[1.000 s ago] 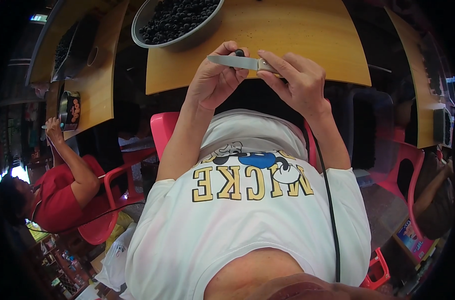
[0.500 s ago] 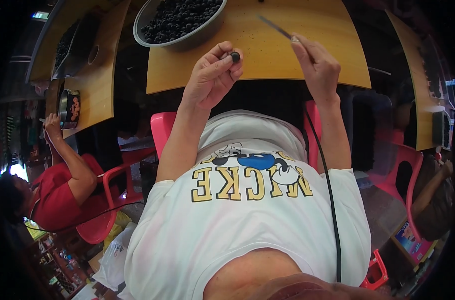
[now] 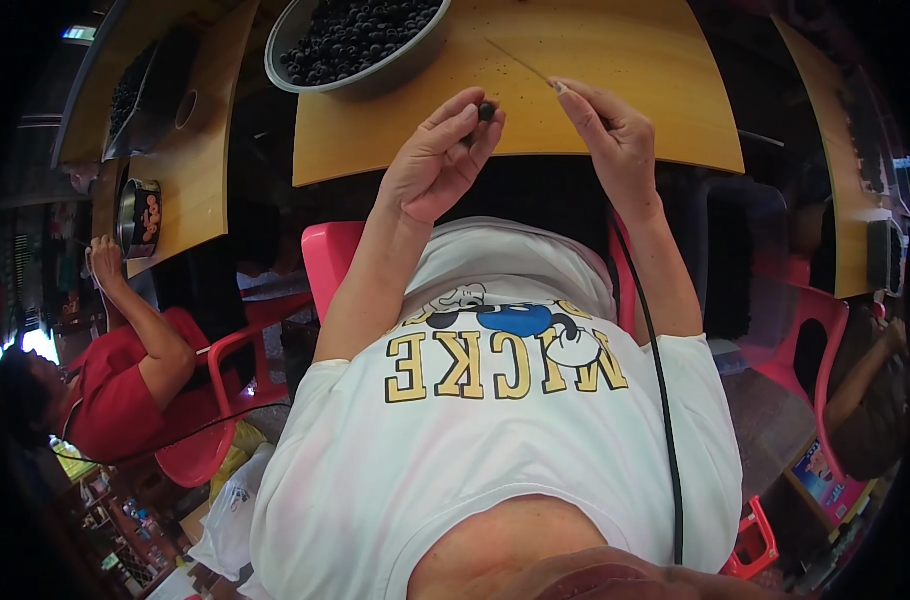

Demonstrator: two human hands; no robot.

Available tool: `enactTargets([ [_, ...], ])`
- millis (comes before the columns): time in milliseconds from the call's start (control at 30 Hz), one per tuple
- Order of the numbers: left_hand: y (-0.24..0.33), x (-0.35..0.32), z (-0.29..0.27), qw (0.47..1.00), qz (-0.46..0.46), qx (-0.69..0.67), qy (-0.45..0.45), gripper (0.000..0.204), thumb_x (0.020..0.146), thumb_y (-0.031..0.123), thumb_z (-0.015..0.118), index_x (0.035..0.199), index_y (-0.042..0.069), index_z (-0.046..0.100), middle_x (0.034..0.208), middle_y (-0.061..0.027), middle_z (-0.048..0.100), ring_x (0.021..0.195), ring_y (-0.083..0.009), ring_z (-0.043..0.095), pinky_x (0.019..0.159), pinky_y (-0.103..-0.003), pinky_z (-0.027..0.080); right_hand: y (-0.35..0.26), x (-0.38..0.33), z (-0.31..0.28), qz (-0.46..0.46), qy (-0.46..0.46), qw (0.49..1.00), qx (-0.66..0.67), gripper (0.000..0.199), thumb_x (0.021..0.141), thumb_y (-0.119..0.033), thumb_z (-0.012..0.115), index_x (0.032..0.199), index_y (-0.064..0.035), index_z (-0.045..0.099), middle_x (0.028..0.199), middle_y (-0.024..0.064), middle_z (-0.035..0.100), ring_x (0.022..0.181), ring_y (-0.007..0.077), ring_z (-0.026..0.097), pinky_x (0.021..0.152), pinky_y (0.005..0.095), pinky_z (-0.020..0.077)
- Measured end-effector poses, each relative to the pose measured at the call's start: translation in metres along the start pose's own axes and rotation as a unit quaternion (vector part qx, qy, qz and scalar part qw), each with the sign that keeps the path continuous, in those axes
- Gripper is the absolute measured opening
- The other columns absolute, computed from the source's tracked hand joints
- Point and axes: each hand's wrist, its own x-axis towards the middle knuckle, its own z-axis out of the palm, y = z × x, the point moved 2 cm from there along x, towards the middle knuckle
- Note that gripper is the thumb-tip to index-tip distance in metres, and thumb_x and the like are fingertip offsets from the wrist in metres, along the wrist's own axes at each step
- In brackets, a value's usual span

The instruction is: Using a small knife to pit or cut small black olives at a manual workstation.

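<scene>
Just above the middle of the frame, the left hand (image 3: 437, 165) pinches a small dark round fruit (image 3: 486, 110) between thumb and fingertips, held over the near edge of the wooden table (image 3: 665, 90). To its right, the right hand (image 3: 615, 135) has its fingers closed on the lower end of a thin stick-like blade (image 3: 523, 62), whose long axis slants from the fingertips up and to the left across the tabletop, its free tip pointing toward the upper left. A grey metal bowl (image 3: 285, 70) full of the same dark fruits sits at the top of the frame, left of centre, well apart from both hands.
</scene>
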Motion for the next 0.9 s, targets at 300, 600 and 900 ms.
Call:
enactTargets([
  [300,0.001,-0.002,-0.005,0.99,-0.052,-0.128,0.028,0.021,0.087,-0.003,0.059,0.108,-0.004,0.057,0.107,-0.017,0.059,0.102,-0.0221,0.06,0.092,-0.026,0.053,-0.006,-0.004,0.001,-0.115,-0.023,0.992,-0.05,0.021,0.088,-0.015,0.065,0.103,-0.0002,0.069,0.078,0.0039,0.065,0.068,0.0057,0.053,0.058,0.0189,0.0408],
  [600,0.002,-0.005,0.002,0.996,-0.044,-0.08,-0.017,0.02,0.089,0.003,0.06,0.108,-0.002,0.056,0.097,-0.0138,0.059,0.065,-0.0086,0.046,0.053,-0.017,0.041,-0.028,-0.012,0.01,-0.362,-0.023,0.905,-0.223,0.033,0.075,-0.023,0.075,0.104,-0.0093,0.069,0.06,0.0034,0.054,0.048,0.0167,0.049,0.045,0.0282,0.0396],
  [900,0.001,-0.004,-0.001,0.996,-0.049,-0.057,-0.04,0.021,0.085,0.005,0.064,0.103,-0.004,0.056,0.095,-0.0134,0.059,0.065,-0.0082,0.047,0.054,-0.018,0.042,-0.028,-0.011,0.011,-0.358,-0.016,0.901,-0.246,0.033,0.076,-0.025,0.074,0.105,-0.0102,0.069,0.061,0.0033,0.054,0.049,0.0164,0.05,0.045,0.0281,0.0403],
])
